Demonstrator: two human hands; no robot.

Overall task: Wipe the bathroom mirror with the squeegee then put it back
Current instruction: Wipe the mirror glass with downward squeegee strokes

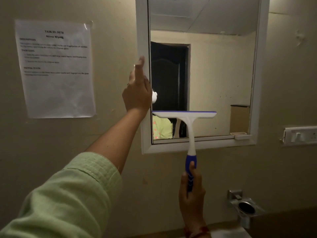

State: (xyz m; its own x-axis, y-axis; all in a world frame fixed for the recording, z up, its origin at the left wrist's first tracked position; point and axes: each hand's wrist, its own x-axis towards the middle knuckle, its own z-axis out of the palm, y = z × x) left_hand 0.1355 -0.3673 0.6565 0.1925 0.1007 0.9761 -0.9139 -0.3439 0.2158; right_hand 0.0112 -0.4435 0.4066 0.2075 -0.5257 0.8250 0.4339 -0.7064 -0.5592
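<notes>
Probably light, stiff plastic with a soft blue blade, squeegee lying against lower mirror glass, best taken by ribbed blue handle, right hand wrapped tight there, left hand flat and unclenched on white frame.

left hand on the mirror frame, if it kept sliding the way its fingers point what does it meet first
The left hand points straight up along the white mirror frame. Nothing blocks that edge as far as the picture shows; the frame runs out the top of view.
</notes>
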